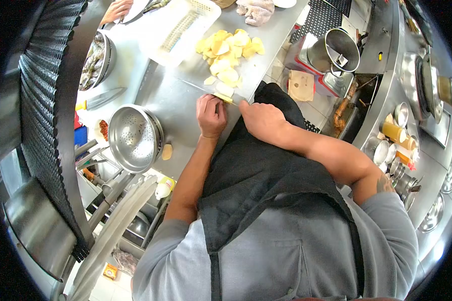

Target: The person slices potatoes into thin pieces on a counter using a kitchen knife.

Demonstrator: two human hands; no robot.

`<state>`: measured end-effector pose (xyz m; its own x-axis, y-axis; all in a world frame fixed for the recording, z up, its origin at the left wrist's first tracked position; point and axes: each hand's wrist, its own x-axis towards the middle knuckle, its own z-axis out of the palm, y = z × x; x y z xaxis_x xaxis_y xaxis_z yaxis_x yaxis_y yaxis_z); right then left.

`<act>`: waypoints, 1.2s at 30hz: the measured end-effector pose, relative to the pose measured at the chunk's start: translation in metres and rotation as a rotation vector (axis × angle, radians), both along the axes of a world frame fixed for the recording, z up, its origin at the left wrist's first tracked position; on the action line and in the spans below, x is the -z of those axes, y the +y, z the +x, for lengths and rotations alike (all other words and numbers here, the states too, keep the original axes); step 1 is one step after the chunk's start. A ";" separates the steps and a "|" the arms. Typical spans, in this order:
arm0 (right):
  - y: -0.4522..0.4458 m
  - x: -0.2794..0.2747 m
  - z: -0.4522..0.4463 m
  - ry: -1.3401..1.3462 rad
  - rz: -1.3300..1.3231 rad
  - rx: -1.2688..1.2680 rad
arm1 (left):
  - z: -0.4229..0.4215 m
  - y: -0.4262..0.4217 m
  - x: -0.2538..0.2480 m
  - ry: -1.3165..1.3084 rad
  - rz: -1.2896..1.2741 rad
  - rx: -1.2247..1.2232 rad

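My left hand (212, 115) is closed at the counter's edge, its curled fingertips pressed on a yellow potato piece (223, 97). Just beyond that lies a pale, whitish block (225, 89). My right hand (264, 120) is a fist with the thumb towards the piece. From it a thin blade, seemingly a knife, reaches to the yellow piece; its handle is hidden in my palm. A loose heap of thin yellow potato slices (228, 49) spreads over the metal counter (178, 93) ahead of both hands.
A steel colander (134, 138) stands left of my left arm, near a knife (103, 99). Behind are a white plastic basket (198, 11) and pale raw meat (256, 11). Another person's hand (117, 10) shows at top left. A large pot (333, 51) stands at right.
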<state>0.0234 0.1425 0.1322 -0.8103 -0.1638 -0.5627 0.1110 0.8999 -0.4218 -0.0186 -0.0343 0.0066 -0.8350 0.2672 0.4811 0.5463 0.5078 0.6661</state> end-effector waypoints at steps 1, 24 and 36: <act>0.000 0.003 0.000 0.008 -0.001 0.004 | 0.000 0.000 0.000 -0.001 -0.004 -0.002; -0.009 0.039 -0.019 -0.022 0.052 -0.065 | -0.001 -0.002 0.003 0.003 -0.028 -0.006; 0.024 0.039 -0.030 0.069 0.034 -0.113 | 0.000 -0.011 -0.006 -0.078 -0.118 0.108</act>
